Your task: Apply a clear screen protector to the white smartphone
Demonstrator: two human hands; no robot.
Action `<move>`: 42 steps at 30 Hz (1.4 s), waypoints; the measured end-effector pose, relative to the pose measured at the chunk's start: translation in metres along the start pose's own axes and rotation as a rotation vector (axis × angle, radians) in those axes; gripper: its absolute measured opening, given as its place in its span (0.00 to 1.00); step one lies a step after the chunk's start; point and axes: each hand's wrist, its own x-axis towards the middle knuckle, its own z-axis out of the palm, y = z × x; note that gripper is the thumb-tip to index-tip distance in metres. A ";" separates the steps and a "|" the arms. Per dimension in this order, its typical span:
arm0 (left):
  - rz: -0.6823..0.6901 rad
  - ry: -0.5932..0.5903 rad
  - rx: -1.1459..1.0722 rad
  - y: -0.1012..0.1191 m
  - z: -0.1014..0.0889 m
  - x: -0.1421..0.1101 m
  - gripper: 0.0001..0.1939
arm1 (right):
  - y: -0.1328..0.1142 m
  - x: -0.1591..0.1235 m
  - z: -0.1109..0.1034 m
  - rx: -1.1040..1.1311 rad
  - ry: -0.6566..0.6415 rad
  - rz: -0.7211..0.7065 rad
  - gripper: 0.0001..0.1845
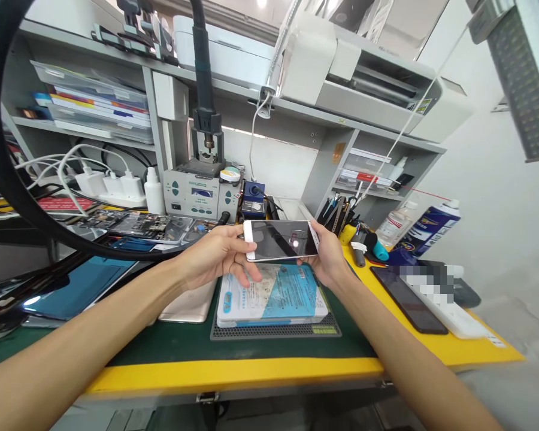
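Observation:
A white-framed smartphone (276,240) with a dark, reflective screen is held sideways between both hands above the workbench. My left hand (222,254) grips its left end, thumb on the white border, with the other fingers partly curled below. At the opposite end, my right hand (327,254) is closed around the phone's edge; most of its fingers are hidden behind it. Below the phone lies a blue-and-white flat box (273,296) on a grey perforated mat (276,331). Beside the box, near my left wrist, rests a pale gold device (186,305).
A soldering or hot-air station (202,194) stands at the back. A black hose (31,215) arches across the left side. Blue phone panels (90,272) lie on the left. Right of my arm are a dark phone (408,299), a spray can (431,227) and a bottle (397,221).

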 end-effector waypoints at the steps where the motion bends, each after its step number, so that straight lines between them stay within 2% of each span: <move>1: -0.004 0.008 0.002 0.000 -0.001 0.000 0.12 | 0.000 0.000 0.000 -0.008 0.001 -0.001 0.17; 14: -0.009 0.039 0.011 -0.004 -0.010 0.008 0.02 | 0.006 0.003 0.002 -0.059 0.003 0.008 0.15; 22: 0.003 0.163 0.048 -0.004 -0.007 0.008 0.08 | 0.003 -0.004 0.006 -0.063 0.018 -0.014 0.17; 26: 0.022 0.188 0.095 -0.006 -0.009 0.009 0.12 | 0.004 -0.007 0.009 -0.064 0.024 -0.026 0.18; 34: -0.044 0.220 0.127 -0.001 -0.006 0.006 0.12 | 0.003 -0.011 0.007 -0.078 -0.051 -0.019 0.16; 37: -0.109 0.144 0.097 0.001 -0.006 0.004 0.11 | 0.000 -0.012 0.006 -0.097 -0.099 0.023 0.18; 42: -0.251 -0.188 0.075 0.004 -0.004 -0.005 0.12 | -0.002 -0.019 0.008 -0.188 -0.238 0.165 0.18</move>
